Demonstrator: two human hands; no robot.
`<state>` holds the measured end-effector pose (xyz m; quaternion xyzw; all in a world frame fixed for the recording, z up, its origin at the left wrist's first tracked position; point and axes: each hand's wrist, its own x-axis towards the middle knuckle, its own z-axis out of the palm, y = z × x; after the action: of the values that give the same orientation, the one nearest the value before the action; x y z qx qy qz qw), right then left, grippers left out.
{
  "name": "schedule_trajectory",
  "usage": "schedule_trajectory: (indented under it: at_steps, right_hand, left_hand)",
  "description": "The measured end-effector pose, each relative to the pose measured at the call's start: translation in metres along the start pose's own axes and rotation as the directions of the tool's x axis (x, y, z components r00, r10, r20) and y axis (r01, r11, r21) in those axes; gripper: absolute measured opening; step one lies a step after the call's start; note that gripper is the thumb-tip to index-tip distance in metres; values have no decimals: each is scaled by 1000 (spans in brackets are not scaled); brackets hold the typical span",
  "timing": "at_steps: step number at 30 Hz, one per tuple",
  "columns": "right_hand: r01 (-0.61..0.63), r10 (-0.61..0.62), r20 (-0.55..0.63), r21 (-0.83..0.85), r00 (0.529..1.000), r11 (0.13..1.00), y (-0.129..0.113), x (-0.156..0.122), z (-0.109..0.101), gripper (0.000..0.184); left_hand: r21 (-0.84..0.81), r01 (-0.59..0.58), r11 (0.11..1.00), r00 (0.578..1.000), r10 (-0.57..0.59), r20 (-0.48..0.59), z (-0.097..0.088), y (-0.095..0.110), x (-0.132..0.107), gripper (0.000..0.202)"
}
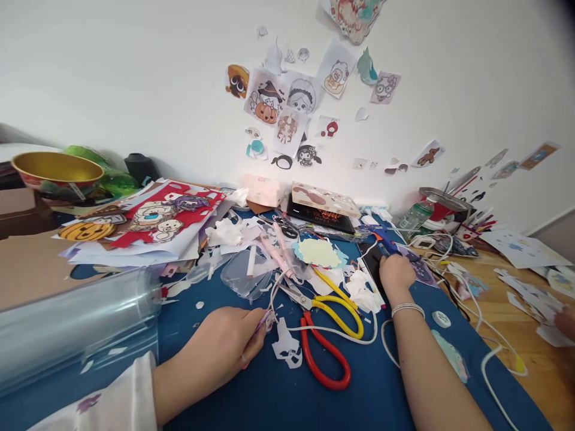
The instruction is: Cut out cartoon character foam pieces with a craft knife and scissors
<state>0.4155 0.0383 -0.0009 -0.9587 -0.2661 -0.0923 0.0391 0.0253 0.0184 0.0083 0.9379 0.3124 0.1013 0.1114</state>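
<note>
Lying at far left, a clear plastic roll (85,326) is taking up the near edge; a stack of papers (144,256) is sitting behind it, cartoon cutouts (155,216) on top; the left hand (224,338) is pinching a small purple cutout (269,322) between thumb and fingers, over the blue cover (224,410), a white paper scrap (286,347) lying just beside it; red- and yellow-handled scissors (307,315) are lying between the hands, a white cable (376,326) looping near them; the right hand (398,276) is resting at a blue tool (389,241) beside a dark phone (372,263); its fingertips are hidden, so can't tell if they're grasping it; another person's hand (565,321) is showing at far right; for good handling, the left should be holding the cutout by its rim, lightly, no creasing; the right should be clearing the cable before lifting anything; scissors would be better sitting further off; on labels, the pink pack (261,191) is carrying faint red lettering, too blurred to read; the black item (309,216) is showing orange marks, illegible; no brand is reading clearly.
</note>
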Motion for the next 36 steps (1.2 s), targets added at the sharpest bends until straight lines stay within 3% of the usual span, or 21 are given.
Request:
schedule_trajectory:
  at_steps: [7,14,23,27,36]
  right_hand:
    - [-10,10,4,-19,1000,1000,-2,3,3,33]
    - [11,-12,145,11,989,1000,7,9,-11,32]
    - [153,-202,377,157,904,976,39,20,-31,29]
    - [171,-236,382,199,894,965,42,20,-30,30]
    - [109,-157,319,162,935,981,31,20,-21,30]
  left_hand:
    - [-1,16,1000,1000,-16,19,-1,2,1,30]
    - [-31,23,999,999,-22,35,-2,2,2,30]
    - [-14,13,1000,1000,-13,19,0,1,0,32]
    - [-1,18,1000,1000,-18,13,-1,1,1,32]
    - [1,17,1000,1000,-17,-5,-1,1,1,32]
